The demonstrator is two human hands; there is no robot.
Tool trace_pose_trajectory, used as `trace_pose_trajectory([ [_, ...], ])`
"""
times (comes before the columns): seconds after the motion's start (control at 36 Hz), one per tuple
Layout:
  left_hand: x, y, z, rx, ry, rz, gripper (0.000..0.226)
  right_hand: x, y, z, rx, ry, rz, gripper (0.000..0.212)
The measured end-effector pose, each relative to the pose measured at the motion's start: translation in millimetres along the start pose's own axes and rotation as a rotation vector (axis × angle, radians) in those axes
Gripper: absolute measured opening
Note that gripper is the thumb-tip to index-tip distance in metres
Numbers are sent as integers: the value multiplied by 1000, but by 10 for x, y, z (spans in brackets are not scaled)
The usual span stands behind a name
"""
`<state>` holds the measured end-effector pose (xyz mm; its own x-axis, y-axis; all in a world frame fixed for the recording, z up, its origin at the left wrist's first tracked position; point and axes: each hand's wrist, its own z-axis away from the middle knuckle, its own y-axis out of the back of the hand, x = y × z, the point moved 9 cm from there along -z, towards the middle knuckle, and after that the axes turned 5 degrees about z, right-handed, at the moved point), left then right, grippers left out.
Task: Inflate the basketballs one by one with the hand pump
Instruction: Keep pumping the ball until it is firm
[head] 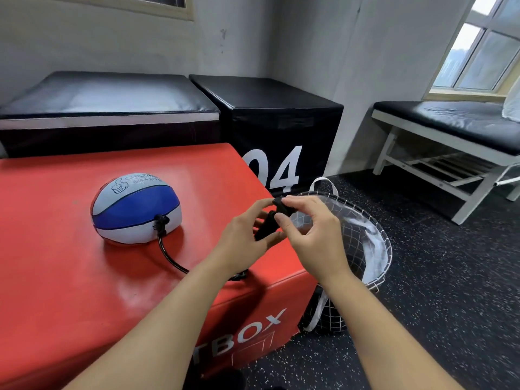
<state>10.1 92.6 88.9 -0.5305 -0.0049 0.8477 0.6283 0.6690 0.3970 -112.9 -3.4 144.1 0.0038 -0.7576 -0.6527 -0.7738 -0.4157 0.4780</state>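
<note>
A half-flat basketball (135, 209) in blue, white and red lies on the red box (70, 277). A black hose (168, 256) is plugged into its valve and runs toward my hands. Over the box's right corner, my left hand (242, 243) grips the body of the small black hand pump (268, 225). My right hand (312, 235) pinches the pump's top handle between thumb and fingers. Most of the pump is hidden by my fingers.
A mesh basket (374, 249) with white handles stands on the speckled black floor, right of the red box. Two black padded boxes, one marked 04 (278, 119), stand behind. A black-topped white bench (450, 130) sits under the window at right.
</note>
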Motion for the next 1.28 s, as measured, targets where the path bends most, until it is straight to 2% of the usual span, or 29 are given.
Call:
trace_pose_trajectory([
  [0.11, -43, -120, -46, -26, -13, -33, 36, 0, 96, 18, 11, 4, 20, 22],
  [0.19, -38, -182, -63, -63, -7, -88, 34, -1, 279, -1, 53, -9, 1, 19],
  [0.42, -34, -288, -74, -135, 8, -164, 33, 130, 1113, -91, 386, -90, -182, 23],
  [0.53, -12, -273, -88, -132, -13, -167, 37, 134, 1098, -85, 343, -83, -115, 23],
  [0.69, -15, -102, -47, -72, -9, -111, 71, 172, 998, -111, 325, -88, -112, 28],
  [0.78, -3, -42, -34, -53, -9, -77, 79, 175, 911, -114, 296, -93, -111, 26],
  [1.28, -20, 26, -22, -47, -20, -83, 77, 23, 276, -50, 82, -27, 19, 22],
])
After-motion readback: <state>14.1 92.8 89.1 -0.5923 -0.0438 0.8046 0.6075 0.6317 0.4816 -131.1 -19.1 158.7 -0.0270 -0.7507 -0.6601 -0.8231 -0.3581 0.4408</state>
